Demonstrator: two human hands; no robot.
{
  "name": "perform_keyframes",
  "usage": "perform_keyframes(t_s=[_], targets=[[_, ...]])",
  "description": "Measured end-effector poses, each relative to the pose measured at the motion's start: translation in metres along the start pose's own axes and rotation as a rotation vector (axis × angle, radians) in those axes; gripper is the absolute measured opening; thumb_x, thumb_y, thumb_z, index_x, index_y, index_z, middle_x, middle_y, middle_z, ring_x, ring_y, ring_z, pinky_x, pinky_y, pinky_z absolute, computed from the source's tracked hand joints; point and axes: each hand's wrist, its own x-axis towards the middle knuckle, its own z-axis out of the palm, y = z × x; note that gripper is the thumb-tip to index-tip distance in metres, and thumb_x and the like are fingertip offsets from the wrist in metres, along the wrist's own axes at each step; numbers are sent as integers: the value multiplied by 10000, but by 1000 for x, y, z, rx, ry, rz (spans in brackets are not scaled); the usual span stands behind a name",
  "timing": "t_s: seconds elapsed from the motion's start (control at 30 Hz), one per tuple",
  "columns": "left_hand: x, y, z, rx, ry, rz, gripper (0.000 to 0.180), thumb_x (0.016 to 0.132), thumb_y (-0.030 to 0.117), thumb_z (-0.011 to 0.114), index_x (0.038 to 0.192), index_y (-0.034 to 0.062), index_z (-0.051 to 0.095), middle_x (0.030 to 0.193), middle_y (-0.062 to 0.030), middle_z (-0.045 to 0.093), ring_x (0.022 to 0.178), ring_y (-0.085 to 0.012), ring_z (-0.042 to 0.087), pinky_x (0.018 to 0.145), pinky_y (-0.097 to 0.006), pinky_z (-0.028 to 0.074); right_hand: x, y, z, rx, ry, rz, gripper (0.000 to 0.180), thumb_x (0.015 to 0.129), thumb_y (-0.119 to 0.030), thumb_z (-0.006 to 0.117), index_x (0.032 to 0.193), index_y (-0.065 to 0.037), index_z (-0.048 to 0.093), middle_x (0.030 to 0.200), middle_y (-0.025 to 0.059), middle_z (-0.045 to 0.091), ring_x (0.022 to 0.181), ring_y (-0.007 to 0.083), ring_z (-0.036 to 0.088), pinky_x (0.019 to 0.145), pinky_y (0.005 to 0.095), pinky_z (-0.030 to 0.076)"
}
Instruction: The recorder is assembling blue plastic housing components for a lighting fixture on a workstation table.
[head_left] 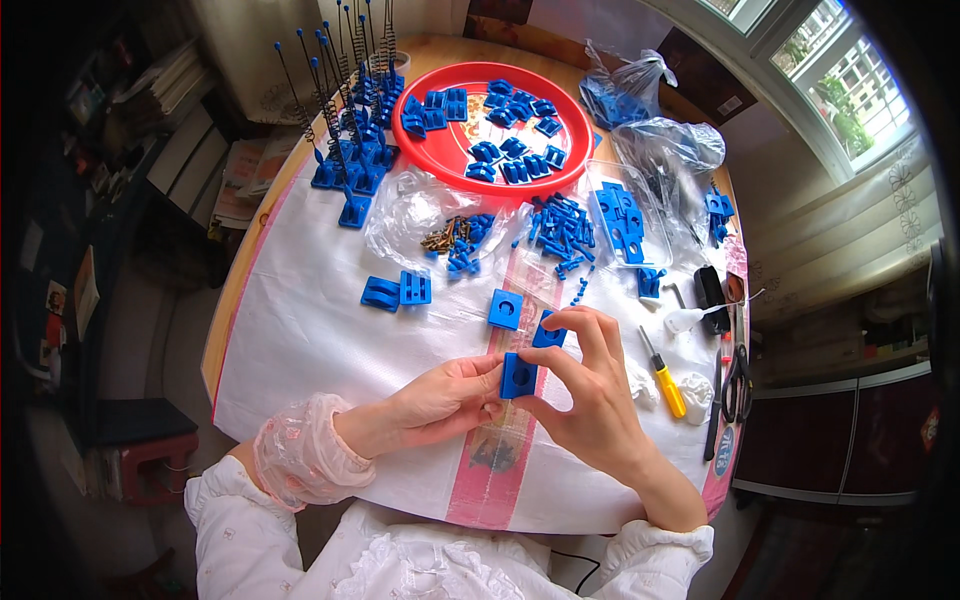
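Between my two hands, just above the table, is a blue square plastic block (519, 376) with a round hole in its face. My left hand (440, 400) pinches its left side with thumb and fingers. My right hand (592, 400) grips the same block from the right, thumb below and index finger at the upper edge. Just beyond lie two similar pieces, a blue block with a hole (505, 309) and a second blue block (549, 330), partly covered by my right fingers. A pair of ridged blue pieces (400, 291) rests farther left.
A red round tray (437, 172) holds several blue pieces at the back. Spring-topped blue assemblies (355, 165) stand at the far left. Blue pegs (563, 233) and brass screws (445, 237) lie mid-table. A yellow-handled screwdriver (669, 390), scissors (738, 385) and a white bottle (683, 319) are on the right.
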Motion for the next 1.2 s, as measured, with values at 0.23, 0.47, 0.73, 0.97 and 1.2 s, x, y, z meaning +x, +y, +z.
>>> perform_keyframes(t_s=[0.23,0.47,0.73,0.97,1.2], targets=[[0,0,-1,-12,-7,3,332,1033,207,540,1343,89,522,1130,19,617,895,-45,502,774,-235,429,0,-1,0,-8,4,-11,416,627,-86,829,1009,-103,665,1201,115,519,1197,341,456,960,464,414],[0,0,0,-29,13,6,319,1033,197,540,1332,88,527,1126,13,620,902,-45,513,770,-231,438,0,0,1,-17,7,-23,418,630,-90,830,1013,-96,661,1205,118,517,1198,351,455,963,467,413],[0,-1,0,-23,11,6,322,1030,201,548,1330,84,524,1116,13,617,897,-42,519,768,-232,447,-1,0,1,-18,9,-27,416,638,-96,831,1017,-98,661,1210,122,520,1200,355,455,965,470,412],[0,0,0,-20,6,8,324,1030,199,548,1331,83,519,1113,14,615,895,-43,521,767,-233,448,-1,-1,1,-26,9,-26,407,646,-100,829,1018,-98,661,1212,121,520,1201,353,455,960,471,416],[0,0,1,-17,6,0,338,1030,207,546,1342,82,511,1123,8,614,914,-49,520,781,-240,444,-1,0,1,-25,7,-26,413,646,-100,828,1023,-100,658,1214,123,519,1203,352,455,959,470,416]])
